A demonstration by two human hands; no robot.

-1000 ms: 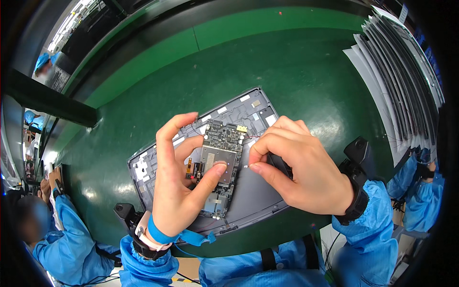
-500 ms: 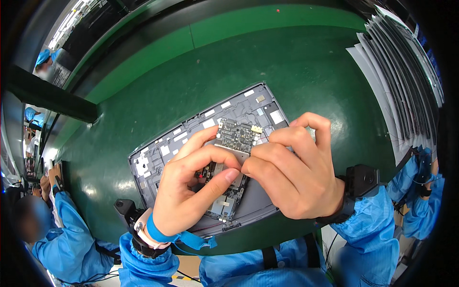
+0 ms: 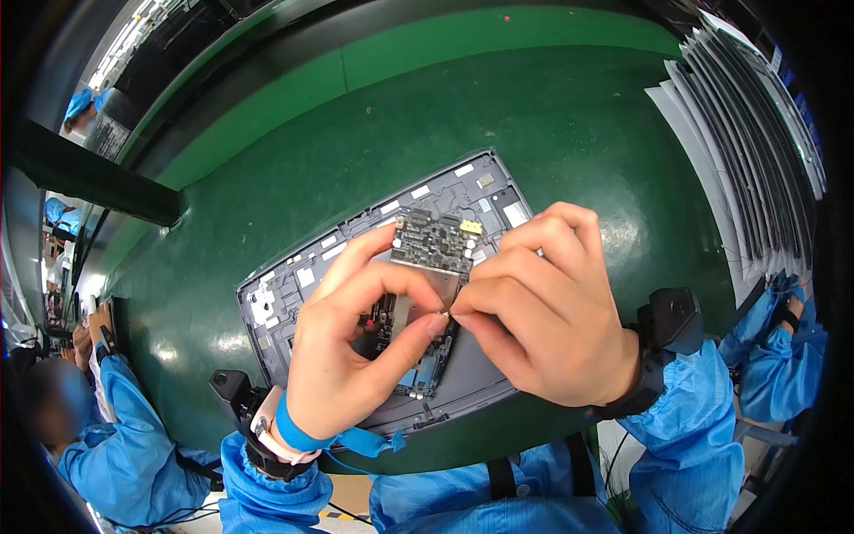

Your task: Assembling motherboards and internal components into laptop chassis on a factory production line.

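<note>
A dark circuit board (image 3: 433, 242) with a silvery metal plate (image 3: 438, 283) across its middle is held tilted over a grey device cover (image 3: 471, 378). My left hand (image 3: 351, 325) grips the board along its left side. Its thumb and index fingertips meet at a tiny light-coloured piece near the plate, too small to name. My right hand (image 3: 551, 307) is closed in a pinch, fingertips touching that spot from the right. What lies between the right fingertips is hidden. A pale yellow connector (image 3: 471, 227) sits at the board's upper right corner.
The cover lies on a green work surface (image 3: 294, 200). Many thin grey panels (image 3: 756, 151) stand stacked at the far right. A dark post (image 3: 98, 173) rises at the left. People in blue workwear (image 3: 133, 445) sit on both sides.
The board has tilted and shifted slightly left and up in my left hand. My right fingertips have drawn into a tighter pinch beside my left thumb, and a tiny light piece now shows there.
</note>
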